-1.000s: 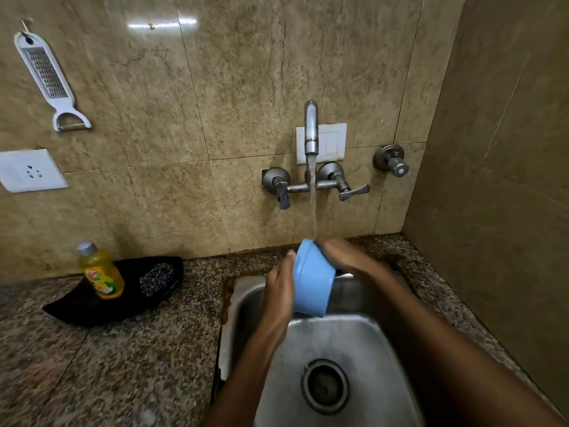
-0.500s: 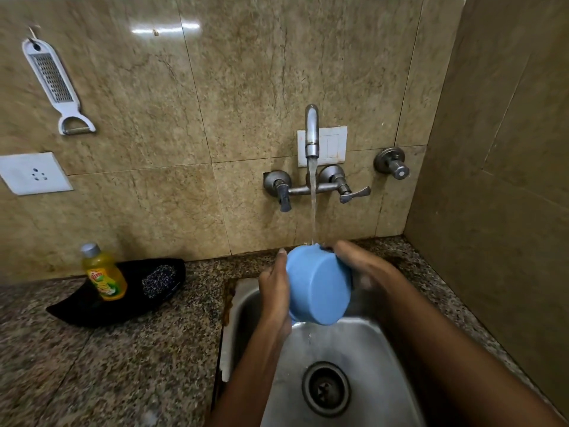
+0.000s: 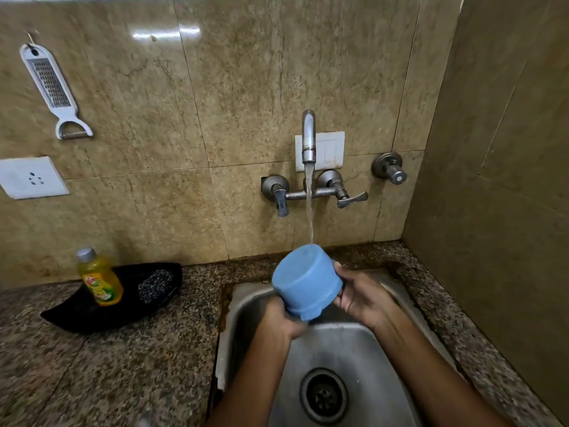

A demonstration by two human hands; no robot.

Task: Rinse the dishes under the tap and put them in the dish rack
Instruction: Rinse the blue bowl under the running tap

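Note:
A blue plastic bowl point(image 3: 304, 283) is held bottom-up over the steel sink point(image 3: 363, 349), tilted toward me. Water from the wall tap point(image 3: 308, 140) runs onto its upper edge. My left hand point(image 3: 281, 318) grips the bowl's rim from below on the left. My right hand point(image 3: 358, 295) holds the bowl's right side, fingers wrapped round the rim. No dish rack is in view.
A yellow dish soap bottle point(image 3: 100, 277) and a steel scrubber point(image 3: 155, 286) sit on a black tray point(image 3: 77, 312) on the granite counter at left. A white grater point(image 3: 50, 84) and a socket point(image 3: 30, 177) are on the wall. The side wall stands close at right.
The bowl has turned from side-on to bottom-up facing me. My left hand slid from the bowl's left side to beneath its rim.

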